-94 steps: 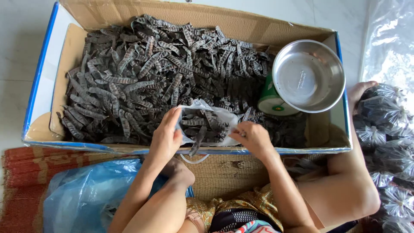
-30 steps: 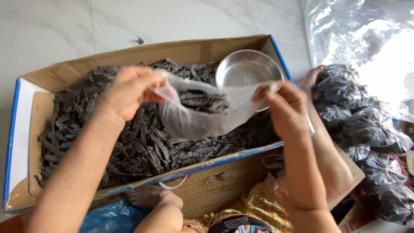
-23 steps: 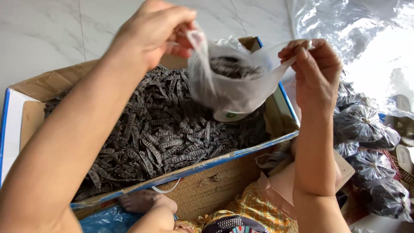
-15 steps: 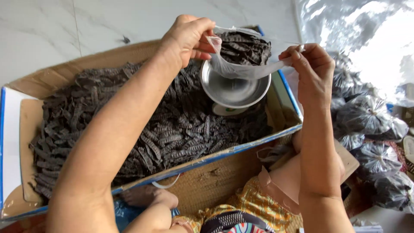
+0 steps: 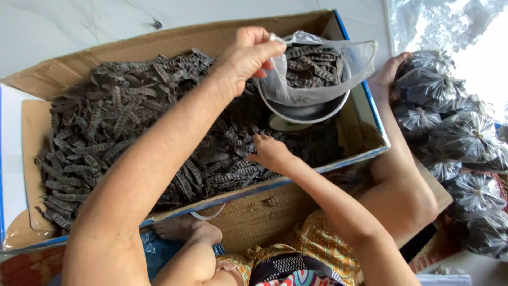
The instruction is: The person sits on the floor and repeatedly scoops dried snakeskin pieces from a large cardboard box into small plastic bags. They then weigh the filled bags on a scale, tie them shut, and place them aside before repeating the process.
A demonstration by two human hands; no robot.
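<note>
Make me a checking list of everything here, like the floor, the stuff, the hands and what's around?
Surface: pale tiled floor, woven mat under the box.
Job's things: cardboard box full of dark dried pods; clear plastic bag part filled with pods, resting in a metal bowl.
Clutter: blue plastic bag by a foot.
Grips: left hand pinches the bag's edge; right hand lies on the pods, open.
Cables: nothing seen.
Surroundings: tied clear bags of pods piled at right.
</note>
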